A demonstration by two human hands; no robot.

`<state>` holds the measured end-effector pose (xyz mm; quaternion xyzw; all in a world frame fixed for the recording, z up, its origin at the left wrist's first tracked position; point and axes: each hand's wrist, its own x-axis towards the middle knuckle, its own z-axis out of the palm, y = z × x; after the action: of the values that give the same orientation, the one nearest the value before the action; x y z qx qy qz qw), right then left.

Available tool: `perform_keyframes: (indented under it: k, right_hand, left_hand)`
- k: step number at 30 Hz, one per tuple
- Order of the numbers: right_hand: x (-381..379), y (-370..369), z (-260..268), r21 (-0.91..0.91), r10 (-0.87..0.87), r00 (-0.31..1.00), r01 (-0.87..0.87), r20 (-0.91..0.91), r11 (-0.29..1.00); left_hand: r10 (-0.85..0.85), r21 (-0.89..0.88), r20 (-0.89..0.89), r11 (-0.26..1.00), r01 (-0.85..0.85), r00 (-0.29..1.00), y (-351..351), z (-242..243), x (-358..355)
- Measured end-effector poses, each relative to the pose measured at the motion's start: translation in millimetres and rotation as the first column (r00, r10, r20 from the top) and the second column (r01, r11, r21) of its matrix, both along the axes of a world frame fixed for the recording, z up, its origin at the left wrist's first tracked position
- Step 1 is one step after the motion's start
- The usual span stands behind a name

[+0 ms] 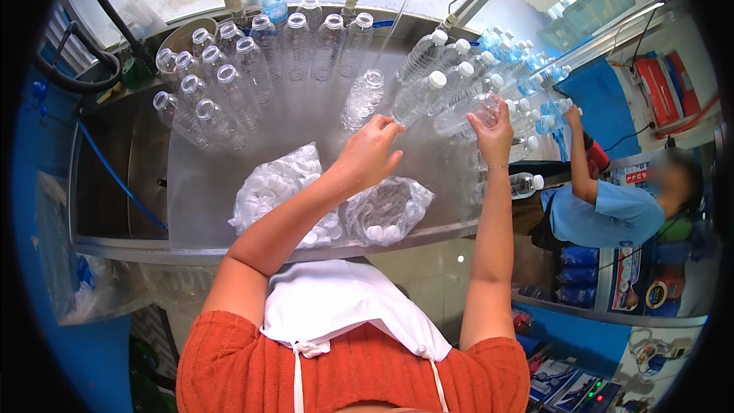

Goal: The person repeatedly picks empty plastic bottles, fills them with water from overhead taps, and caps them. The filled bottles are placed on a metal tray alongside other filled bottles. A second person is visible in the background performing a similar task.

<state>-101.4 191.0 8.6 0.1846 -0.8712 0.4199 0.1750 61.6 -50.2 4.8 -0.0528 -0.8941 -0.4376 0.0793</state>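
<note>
My right hand (494, 135) is closed round the neck end of a clear plastic bottle (464, 117), which tilts over the steel counter among capped bottles. My left hand (370, 152) is raised over the counter, its fingers curled near the base of a capped bottle (416, 97); whether it holds anything small I cannot tell. Just beyond it an uncapped clear bottle (362, 100) stands alone. Below the left forearm lie a plastic bag of white caps (275, 183) and a second open bag (390, 206) with some caps in it. Several uncapped bottles (229, 92) stand at the left.
A steel sink basin (120, 166) with a blue hose (120, 175) is at the left. Capped bottles, some with blue labels (530, 83), crowd the right. A co-worker in a blue shirt (608, 212) reaches to bottles there. The counter's front edge (401, 246) runs before me.
</note>
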Motion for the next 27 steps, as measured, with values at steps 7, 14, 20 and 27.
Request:
perform_keyframes:
  k: [7, 14, 20, 27]
  right_hand:
    - [-8.3, 19.3, -17.6, -0.513, 0.386, 0.683, -0.019, 0.620, 0.858]
    - [-7.9, 36.2, -126.3, -0.836, 0.929, 0.177, 0.513, 0.324, 0.194]
    - [13.0, 40.2, -65.0, -0.832, 0.843, 0.340, 0.516, 0.417, 0.203]
    - [30.8, 1.6, -10.3, -0.004, -0.075, 0.971, 0.078, 0.228, 0.997]
  left_hand:
    - [0.193, 0.064, 0.013, 0.979, -0.194, 0.981, 40.3, -48.7, -79.9]
    - [0.272, 0.210, 0.020, 0.940, -0.270, 0.962, 51.0, -89.4, -118.9]
    - [0.350, 0.215, -0.108, 0.922, -0.322, 0.930, 54.6, -101.2, -123.9]
    - [0.355, 0.228, -0.125, 0.919, -0.321, 0.926, 49.6, -101.3, -132.3]
